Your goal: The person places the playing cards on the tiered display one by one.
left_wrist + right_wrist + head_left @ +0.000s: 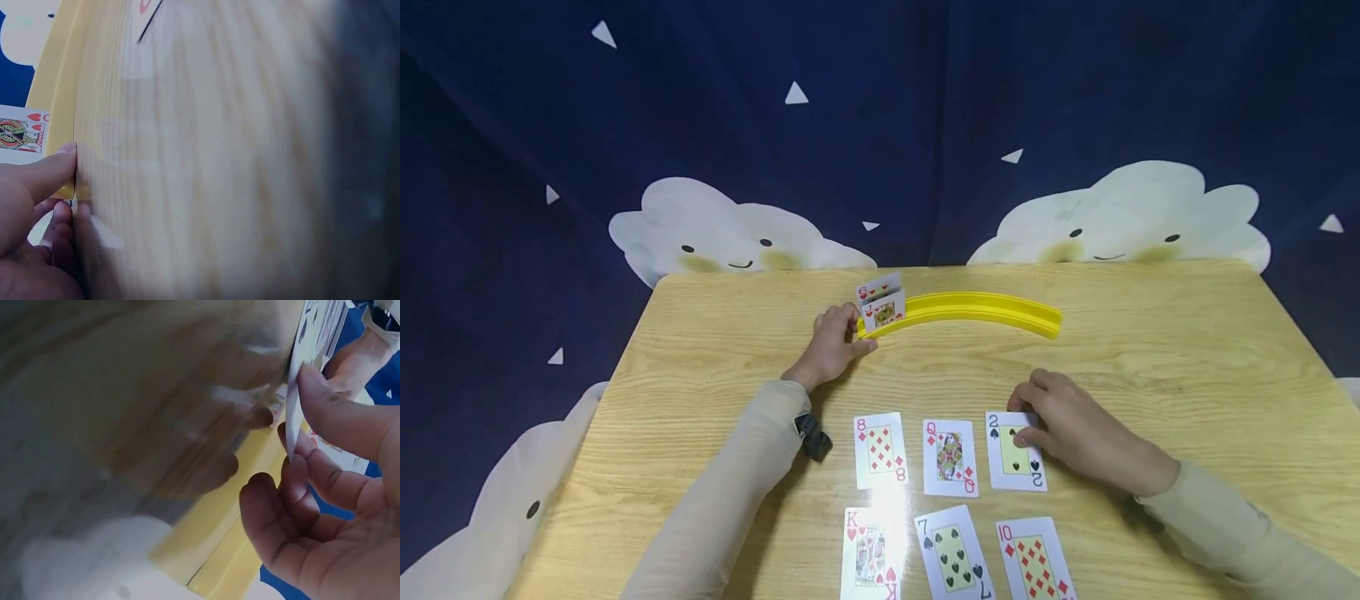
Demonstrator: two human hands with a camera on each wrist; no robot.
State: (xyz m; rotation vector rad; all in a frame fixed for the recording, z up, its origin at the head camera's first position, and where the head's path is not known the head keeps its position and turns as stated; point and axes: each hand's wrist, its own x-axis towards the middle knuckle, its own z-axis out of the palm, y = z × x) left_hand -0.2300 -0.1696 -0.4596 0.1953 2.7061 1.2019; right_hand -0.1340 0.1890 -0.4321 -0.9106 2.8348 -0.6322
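Observation:
A curved yellow card holder lies near the far side of the wooden table. My left hand grips its left end, thumb at the front edge and fingers behind. At that end a jack of hearts stands in the holder, with a six of hearts upright behind it. My right hand pinches the two of spades by its upper right part. In the right wrist view this card appears edge-on, the thumb on its face and fingertips behind.
Left of the two of spades lie a queen of diamonds and an eight of diamonds, face up. Closer to me are a king of hearts, a seven of spades and a ten of diamonds. A dark cloud-patterned cloth hangs behind the table.

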